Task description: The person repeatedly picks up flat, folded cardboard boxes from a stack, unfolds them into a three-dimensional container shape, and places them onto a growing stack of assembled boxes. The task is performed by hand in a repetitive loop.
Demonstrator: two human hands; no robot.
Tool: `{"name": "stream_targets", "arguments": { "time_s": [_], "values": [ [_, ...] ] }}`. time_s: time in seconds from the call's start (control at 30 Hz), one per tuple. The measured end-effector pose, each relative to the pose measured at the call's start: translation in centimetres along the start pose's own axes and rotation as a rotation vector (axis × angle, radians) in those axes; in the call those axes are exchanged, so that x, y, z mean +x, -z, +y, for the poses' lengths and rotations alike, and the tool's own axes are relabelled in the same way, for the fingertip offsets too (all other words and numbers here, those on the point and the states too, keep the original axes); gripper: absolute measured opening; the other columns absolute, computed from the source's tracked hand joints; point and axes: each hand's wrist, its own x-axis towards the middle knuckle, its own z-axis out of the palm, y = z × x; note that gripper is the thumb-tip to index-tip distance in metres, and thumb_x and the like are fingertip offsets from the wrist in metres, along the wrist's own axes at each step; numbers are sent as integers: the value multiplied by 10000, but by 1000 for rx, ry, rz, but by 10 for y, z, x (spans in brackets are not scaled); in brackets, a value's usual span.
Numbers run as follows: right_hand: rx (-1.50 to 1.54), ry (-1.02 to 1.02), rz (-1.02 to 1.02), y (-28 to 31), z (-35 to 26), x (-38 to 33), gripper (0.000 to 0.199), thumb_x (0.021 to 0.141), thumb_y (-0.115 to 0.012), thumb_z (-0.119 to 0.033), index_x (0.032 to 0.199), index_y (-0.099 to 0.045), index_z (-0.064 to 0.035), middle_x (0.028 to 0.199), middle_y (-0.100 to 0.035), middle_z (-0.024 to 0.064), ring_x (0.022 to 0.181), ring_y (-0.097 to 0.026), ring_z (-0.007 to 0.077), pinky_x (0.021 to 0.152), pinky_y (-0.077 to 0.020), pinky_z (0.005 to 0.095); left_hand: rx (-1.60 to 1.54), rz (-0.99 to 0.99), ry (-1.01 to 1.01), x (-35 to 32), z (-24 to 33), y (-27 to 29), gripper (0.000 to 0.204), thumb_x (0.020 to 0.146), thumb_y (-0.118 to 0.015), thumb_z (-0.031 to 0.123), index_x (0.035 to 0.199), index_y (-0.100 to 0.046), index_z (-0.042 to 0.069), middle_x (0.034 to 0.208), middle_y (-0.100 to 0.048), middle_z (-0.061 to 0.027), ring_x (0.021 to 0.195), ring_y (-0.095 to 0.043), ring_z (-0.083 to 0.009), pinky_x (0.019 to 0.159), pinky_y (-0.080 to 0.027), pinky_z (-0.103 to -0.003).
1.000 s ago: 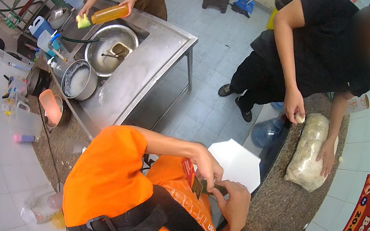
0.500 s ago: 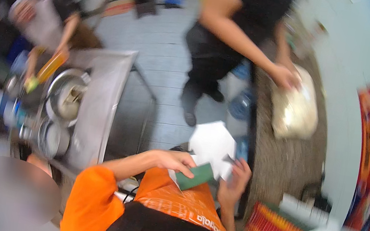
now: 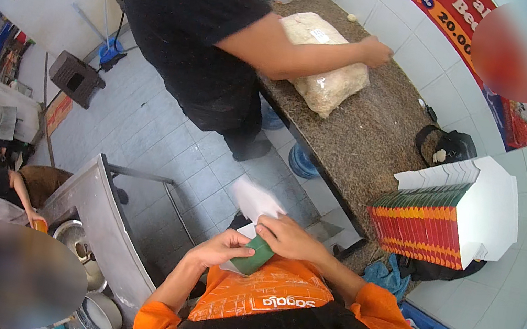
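Between the left hand [image 3: 221, 248] and the right hand [image 3: 291, 237], a green-and-white cardboard carton [image 3: 252, 258] is pinched by both. Even fingertip pressure should keep its panels from buckling. Right of the hands stands a red-and-green cardboard carton stack [image 3: 416, 233].

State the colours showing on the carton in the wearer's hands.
The carton shows green and white, best seen in the head view.
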Motion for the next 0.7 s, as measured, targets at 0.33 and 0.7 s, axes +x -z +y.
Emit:
{"name": "stream_targets", "arguments": {
  "time_s": [0.33,0.7],
  "values": [
    [-49,415,24,-15,15,4,274,1029,-569,-298,992,-655,-41,1109,-633,252,1119,-594,407,917,-470,524,35,138,-13,0,-8,-1,200,1002,-686,136,1072,-754,-39,946,-739,-12,846,-647,-72,751,-521,-264],
    [-111,94,233,-21,17,-6,421,1054,-550,-368,1354,-593,-75,1013,-665,279,1038,-650,473,903,-506,553,507,540,-247,-10,-3,-15,166,981,-682,120,1046,-728,-26,855,-721,-87,798,-655,-136,744,-526,-338]
  ]
}}
